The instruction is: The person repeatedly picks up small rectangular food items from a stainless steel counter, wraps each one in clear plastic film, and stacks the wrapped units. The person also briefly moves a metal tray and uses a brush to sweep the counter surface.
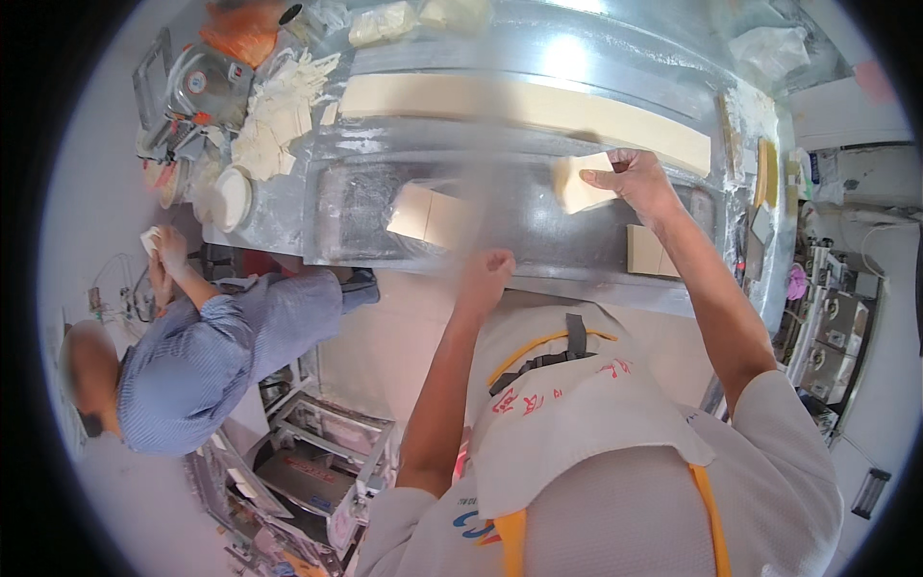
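Observation:
My right hand (638, 184) holds a pale stack of square dough sheets (585, 184) by its right edge, above the metal worktable (533, 231). Nearer my body, my left hand (496, 268) is at the table's front edge with its fingers curled; nothing shows in it. Just beyond it, pale dough squares (425, 215) lie side by side on what looks like clear plastic. More dough squares (644, 249) sit below my right forearm, which partly hides them. A long strip of layered dough (533, 104) stretches across the far side of the table.
Dough scraps (270, 133) are heaped at the left, near a kitchen scale (209, 83) and a round white container (232, 200). A co-worker (195, 360) in blue stands at the left, handling something pale. Flour-dusted boards and tools (764, 173) lie along the table's right edge.

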Demonstrator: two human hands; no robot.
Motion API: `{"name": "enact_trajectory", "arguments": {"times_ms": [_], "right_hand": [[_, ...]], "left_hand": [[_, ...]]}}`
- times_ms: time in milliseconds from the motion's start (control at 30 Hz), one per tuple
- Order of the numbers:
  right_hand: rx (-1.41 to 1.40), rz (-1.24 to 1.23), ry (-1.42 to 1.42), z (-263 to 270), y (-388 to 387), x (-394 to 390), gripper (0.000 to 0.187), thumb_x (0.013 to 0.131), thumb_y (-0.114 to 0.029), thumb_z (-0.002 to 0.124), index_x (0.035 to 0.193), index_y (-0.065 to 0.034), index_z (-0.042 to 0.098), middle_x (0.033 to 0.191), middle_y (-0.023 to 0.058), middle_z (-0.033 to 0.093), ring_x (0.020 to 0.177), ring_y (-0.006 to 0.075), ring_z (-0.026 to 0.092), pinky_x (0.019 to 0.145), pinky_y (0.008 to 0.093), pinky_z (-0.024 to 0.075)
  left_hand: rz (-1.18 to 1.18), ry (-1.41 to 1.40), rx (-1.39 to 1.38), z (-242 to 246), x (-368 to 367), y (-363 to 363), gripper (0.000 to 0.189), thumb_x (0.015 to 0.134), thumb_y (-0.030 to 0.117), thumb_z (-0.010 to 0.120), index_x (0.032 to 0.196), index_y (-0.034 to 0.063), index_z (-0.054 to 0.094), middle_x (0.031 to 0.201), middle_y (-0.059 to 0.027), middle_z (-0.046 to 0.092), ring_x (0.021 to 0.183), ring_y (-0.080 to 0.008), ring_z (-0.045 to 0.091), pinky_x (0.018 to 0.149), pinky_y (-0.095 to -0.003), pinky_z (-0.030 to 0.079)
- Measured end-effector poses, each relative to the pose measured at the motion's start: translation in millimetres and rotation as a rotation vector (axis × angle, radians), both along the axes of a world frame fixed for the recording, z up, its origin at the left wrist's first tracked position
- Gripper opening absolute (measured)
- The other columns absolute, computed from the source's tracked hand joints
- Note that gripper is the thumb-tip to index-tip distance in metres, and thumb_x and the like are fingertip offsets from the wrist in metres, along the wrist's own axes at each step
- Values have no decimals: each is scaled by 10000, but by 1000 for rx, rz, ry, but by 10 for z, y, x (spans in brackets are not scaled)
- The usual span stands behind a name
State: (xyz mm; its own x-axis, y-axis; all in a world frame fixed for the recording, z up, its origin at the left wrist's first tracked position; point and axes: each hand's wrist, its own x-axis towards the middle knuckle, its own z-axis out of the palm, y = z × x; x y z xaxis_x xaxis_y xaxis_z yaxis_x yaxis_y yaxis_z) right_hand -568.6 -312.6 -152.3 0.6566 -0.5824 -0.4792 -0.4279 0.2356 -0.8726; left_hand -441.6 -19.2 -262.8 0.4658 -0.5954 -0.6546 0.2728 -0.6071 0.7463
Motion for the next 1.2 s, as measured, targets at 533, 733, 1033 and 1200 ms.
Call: {"name": "enact_trajectory", "arguments": {"times_ms": [533, 733, 1033, 1200], "right_hand": [[-239, 100, 146, 452, 217, 483, 319, 823, -163, 958, 1050, 7, 812, 870, 30, 751, 735, 91, 621, 671, 274, 481], [67, 38, 58, 811, 545, 387, 272, 824, -213, 970, 973, -59, 802, 852, -40, 717, 705, 52, 535, 625, 265, 368], [59, 44, -37, 683, 766, -50, 382, 844, -88, 918, 1180, 10, 767, 1053, 44, 753, 968, 123, 687, 902, 280, 527], [-46, 197, -381, 832, 715, -229, 388, 831, 3, 896, 1194, -3, 759, 1225, 70, 741, 1136, 152, 683, 1014, 336, 539]], "left_hand": [[143, 664, -357, -388, -135, -324, 300, 1077, 264, 666, 1199, -8, 691, 1101, -110, 743, 1002, -182, 719, 904, -332, 591], [409, 1224, -905, 333, 22, -846, 547, 1176, 397, 431, 1520, -25, 482, 1508, -227, 554, 1378, -346, 582, 1204, -499, 460], [142, 444, -748, 896, -137, -490, 480, 1115, 212, 626, 1537, 3, 530, 1442, -140, 666, 1383, -229, 598, 1200, -402, 461], [57, -137, -852, 1559, -31, -351, 419, 879, -80, 816, 1288, -13, 756, 1317, -133, 770, 1157, -215, 745, 938, -314, 600]]}}
